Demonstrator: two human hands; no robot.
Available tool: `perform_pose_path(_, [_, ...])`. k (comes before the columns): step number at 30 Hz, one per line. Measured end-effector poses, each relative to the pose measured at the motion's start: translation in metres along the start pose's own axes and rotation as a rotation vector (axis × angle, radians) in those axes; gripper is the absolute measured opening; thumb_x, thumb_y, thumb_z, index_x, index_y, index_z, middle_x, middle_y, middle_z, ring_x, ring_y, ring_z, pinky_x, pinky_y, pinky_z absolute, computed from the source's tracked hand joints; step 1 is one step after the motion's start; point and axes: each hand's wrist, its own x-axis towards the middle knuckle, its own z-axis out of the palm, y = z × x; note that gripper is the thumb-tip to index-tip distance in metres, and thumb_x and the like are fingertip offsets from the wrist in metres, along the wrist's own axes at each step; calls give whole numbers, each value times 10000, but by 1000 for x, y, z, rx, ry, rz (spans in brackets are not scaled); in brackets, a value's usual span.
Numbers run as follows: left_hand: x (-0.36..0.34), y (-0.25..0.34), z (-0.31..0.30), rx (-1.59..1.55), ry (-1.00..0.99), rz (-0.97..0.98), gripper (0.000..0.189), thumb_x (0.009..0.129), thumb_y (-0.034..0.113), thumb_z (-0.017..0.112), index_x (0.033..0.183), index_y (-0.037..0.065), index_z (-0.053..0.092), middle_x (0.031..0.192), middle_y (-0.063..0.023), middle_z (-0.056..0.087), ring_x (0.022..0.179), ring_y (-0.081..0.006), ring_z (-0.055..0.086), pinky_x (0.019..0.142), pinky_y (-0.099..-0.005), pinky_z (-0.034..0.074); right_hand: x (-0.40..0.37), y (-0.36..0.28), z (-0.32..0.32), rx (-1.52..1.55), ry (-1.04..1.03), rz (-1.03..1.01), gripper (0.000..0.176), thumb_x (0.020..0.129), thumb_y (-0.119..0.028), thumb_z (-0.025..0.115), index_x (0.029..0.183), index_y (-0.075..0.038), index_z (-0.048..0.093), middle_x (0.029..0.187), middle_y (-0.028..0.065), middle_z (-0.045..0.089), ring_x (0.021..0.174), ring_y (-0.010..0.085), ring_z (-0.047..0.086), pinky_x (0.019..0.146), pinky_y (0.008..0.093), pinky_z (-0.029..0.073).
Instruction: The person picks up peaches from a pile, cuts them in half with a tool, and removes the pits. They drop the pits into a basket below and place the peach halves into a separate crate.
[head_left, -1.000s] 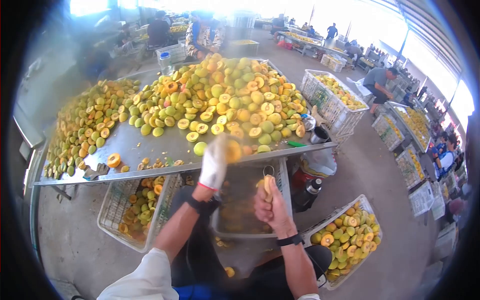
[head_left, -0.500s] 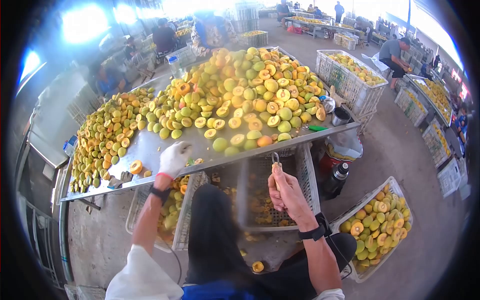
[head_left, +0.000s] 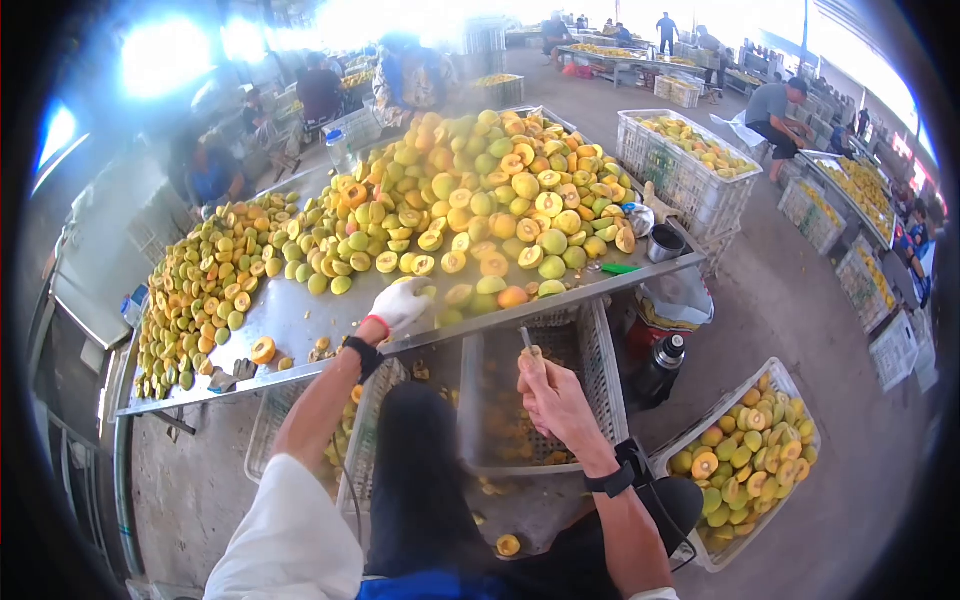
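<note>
Yellow-green stone fruits (head_left: 525, 185), many cut in half with their brown pits showing, are heaped on a metal table (head_left: 300, 318). My left hand (head_left: 402, 304), in a white glove, reaches over the table's near edge. Its fingers stretch toward the closest fruits, and the fingertips are partly blurred against them. My bare right hand (head_left: 556, 402) is wrapped round a small wooden-handled tool (head_left: 529, 345) with a narrow metal end pointing up. That hand is above a plastic crate (head_left: 612, 375) in front of my knees, with fruit scraps inside.
A crate of fruit halves (head_left: 660, 465) stands on the floor at right, near a black thermos (head_left: 662, 368). On the table's right end are a metal cup (head_left: 665, 243) and a green-handled object (head_left: 620, 268). A grey glove (head_left: 232, 376) lies at left. Other people work behind.
My left hand has moved right along the table edge to the nearest fruits, its fingers extending. My right hand, still gripping the tool, is slightly lower and further left in view.
</note>
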Motion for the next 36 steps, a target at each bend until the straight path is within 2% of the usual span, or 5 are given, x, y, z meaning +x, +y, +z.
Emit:
perform_pose_path(10, [-121,124,-14,-1006,-205,99,457,1075,321,410,1388,30,574,1091,-111,717,837,-212,709,679,-312,563,-11,-2,27,-650,248,-693,310,1034,-312,637,972,-11,596,772,267,640,758,498,619,631,513,480])
perform_pose_path(15, [-136,164,6,-1180,-331,16,460,1052,330,442,1382,42,583,1077,-81,710,802,-170,666,644,-285,518,-12,-9,17,-762,299,-685,319,1030,-316,642,974,-10,573,739,260,631,725,492,625,615,538,469])
perform_pose_path(19, [-125,162,40,-1245,-252,185,462,1081,265,401,1374,-26,607,1311,-95,658,1203,-178,606,1077,-314,447,-9,-8,5,-820,351,-650,314,1026,-306,649,976,-5,571,724,275,621,704,503,619,600,552,463])
perform_pose_path(27, [-111,160,87,-1062,199,498,464,1114,295,338,1162,-22,674,993,-77,691,909,-152,643,857,-302,513,4,11,5,-734,312,-575,258,1021,-233,649,1035,16,587,763,298,634,746,527,617,626,574,464])
perform_pose_path(36, [-107,128,68,-931,22,425,630,1127,472,326,1084,-15,724,953,-106,742,793,-136,648,746,-288,528,5,7,12,-663,75,-572,312,1042,-270,626,1029,41,634,750,268,635,683,473,605,617,464,483])
